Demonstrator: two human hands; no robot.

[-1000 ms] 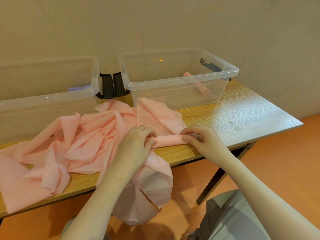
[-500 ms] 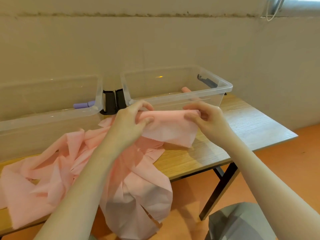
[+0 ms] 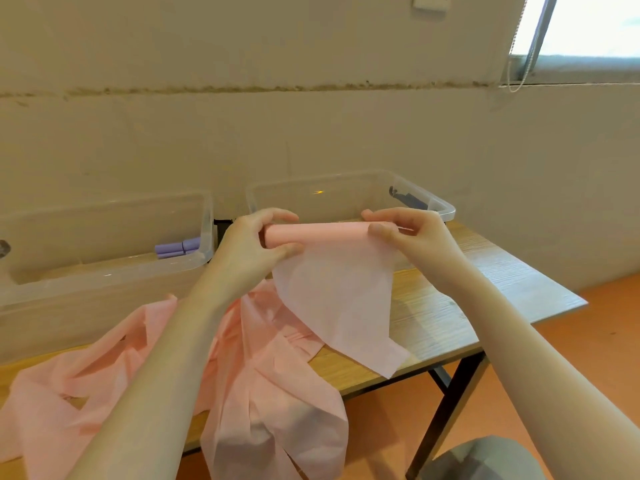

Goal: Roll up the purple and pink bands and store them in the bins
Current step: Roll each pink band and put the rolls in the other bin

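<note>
Both hands (image 3: 254,242) (image 3: 412,233) pinch the ends of the pink roll (image 3: 313,232), held above the surface (image 3: 450,320) (tail trailing). Risk: uneven tension telescopes the roll; snagged tail loosens it.

head view, forward-down, close over table (image 3: 450,327)

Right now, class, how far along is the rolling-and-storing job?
Done: purple rolls lie in the left bin. In hand: both hands, left and right, grip a started pink roll. Left: most of the pink band hangs unrolled.
</note>
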